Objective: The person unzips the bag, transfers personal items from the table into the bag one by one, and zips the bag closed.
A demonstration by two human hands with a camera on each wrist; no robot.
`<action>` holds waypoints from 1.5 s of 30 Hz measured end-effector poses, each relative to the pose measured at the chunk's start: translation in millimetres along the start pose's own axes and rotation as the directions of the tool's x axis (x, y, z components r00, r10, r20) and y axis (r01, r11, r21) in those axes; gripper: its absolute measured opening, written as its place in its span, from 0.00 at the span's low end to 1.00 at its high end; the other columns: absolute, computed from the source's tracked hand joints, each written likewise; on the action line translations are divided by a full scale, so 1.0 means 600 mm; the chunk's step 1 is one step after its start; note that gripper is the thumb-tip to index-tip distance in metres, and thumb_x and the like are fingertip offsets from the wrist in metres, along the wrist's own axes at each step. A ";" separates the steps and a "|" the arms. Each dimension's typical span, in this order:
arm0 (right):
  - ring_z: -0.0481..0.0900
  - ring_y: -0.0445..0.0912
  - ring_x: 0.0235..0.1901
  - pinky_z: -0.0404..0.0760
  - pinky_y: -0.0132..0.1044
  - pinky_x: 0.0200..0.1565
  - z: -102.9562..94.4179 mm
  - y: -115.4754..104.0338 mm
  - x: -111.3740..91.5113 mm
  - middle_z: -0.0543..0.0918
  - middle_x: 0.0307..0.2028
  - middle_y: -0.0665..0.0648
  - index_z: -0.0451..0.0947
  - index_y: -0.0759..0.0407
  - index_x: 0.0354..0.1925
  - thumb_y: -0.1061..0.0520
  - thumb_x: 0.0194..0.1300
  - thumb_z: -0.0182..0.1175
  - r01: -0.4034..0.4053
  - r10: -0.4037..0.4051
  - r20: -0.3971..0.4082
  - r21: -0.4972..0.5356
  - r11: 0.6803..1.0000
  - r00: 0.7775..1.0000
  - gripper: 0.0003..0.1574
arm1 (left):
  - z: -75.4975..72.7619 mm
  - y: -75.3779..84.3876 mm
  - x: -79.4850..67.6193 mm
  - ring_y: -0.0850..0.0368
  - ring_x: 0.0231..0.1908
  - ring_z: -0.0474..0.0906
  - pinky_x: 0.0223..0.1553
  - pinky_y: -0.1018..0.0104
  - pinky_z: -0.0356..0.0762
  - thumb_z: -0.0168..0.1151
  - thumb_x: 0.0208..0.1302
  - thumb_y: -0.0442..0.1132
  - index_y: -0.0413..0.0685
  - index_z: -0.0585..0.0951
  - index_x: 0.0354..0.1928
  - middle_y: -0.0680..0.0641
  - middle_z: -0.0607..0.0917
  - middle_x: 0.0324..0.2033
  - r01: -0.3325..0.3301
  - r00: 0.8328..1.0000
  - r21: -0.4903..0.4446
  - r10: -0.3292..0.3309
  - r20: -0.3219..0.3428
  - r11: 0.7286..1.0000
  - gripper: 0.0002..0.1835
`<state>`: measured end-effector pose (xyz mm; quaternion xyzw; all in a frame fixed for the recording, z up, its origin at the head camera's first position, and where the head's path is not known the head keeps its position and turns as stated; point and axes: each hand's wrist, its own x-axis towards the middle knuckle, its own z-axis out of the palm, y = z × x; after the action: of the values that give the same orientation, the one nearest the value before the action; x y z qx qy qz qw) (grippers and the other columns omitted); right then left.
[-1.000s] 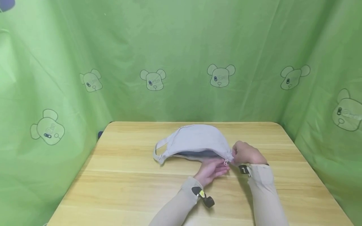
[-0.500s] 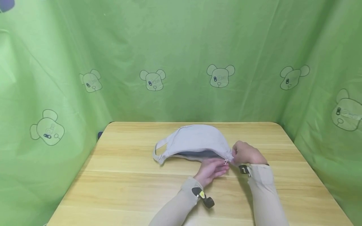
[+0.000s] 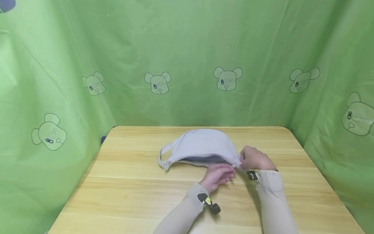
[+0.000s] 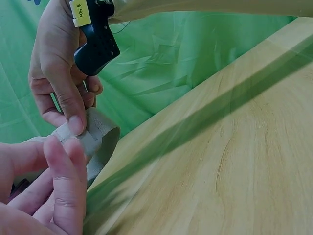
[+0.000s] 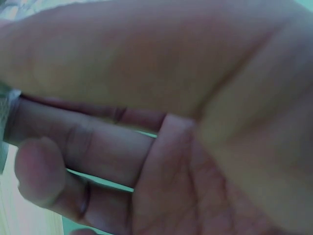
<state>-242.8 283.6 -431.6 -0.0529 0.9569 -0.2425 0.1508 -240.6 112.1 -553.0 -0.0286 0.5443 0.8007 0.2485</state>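
Observation:
A pale grey sling bag (image 3: 204,143) lies on the wooden table, its front zip gaping and showing a darker lining. My right hand (image 3: 255,158) pinches the strap end (image 4: 90,134) at the bag's right corner between thumb and fingers. Just below that corner, my left hand (image 3: 217,175) has its thumb and fingertips at the small zipper pull (image 3: 233,166), which it appears to pinch. In the left wrist view, the left fingers (image 4: 68,191) are bent close under the strap end, and the pull itself is hidden. The right wrist view is mostly filled by the right hand's palm and fingers.
The wooden table (image 3: 131,195) carries the bag near its far side. Green curtains (image 3: 187,39) printed with bear heads hang behind it and on both sides. A strap loop (image 3: 163,156) sticks out at the bag's left end. Each wrist wears a black camera mount (image 3: 209,203).
My left fingers have drawn in slightly around the zipper pull, which hung more visibly before. The right hand and the bag stay where they were.

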 end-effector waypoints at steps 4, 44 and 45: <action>0.76 0.49 0.28 0.75 0.38 0.28 0.000 0.001 0.001 0.78 0.26 0.54 0.75 0.58 0.25 0.64 0.47 0.72 0.001 -0.001 -0.002 0.001 1.000 1.000 0.12 | 0.000 -0.001 0.000 0.63 0.28 0.87 0.24 0.79 0.81 0.70 0.62 0.33 0.42 0.89 0.44 0.40 0.93 0.40 -0.010 1.000 0.006 0.010 -0.016 1.000 0.09; 0.78 0.49 0.33 0.75 0.40 0.32 -0.003 0.012 0.006 0.83 0.30 0.53 0.80 0.58 0.27 0.61 0.48 0.73 -0.010 0.010 -0.007 -0.020 1.000 1.000 0.10 | -0.010 0.005 0.007 0.65 0.21 0.83 0.17 0.79 0.75 0.74 0.56 0.31 0.39 0.90 0.40 0.39 0.93 0.33 -0.106 0.994 0.078 0.109 -0.030 0.991 0.09; 0.78 0.49 0.33 0.75 0.40 0.32 -0.003 0.011 0.006 0.83 0.30 0.53 0.80 0.58 0.27 0.60 0.48 0.73 -0.010 0.010 -0.007 -0.021 1.000 1.000 0.10 | -0.011 0.005 0.006 0.65 0.21 0.83 0.17 0.79 0.75 0.74 0.56 0.31 0.39 0.90 0.40 0.39 0.92 0.33 -0.111 0.993 0.083 0.114 -0.028 0.990 0.09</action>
<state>-246.9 289.9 -434.2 -0.0489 0.9602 -0.2319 0.1479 -246.8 106.8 -554.1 -0.0010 0.5810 0.7902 0.1950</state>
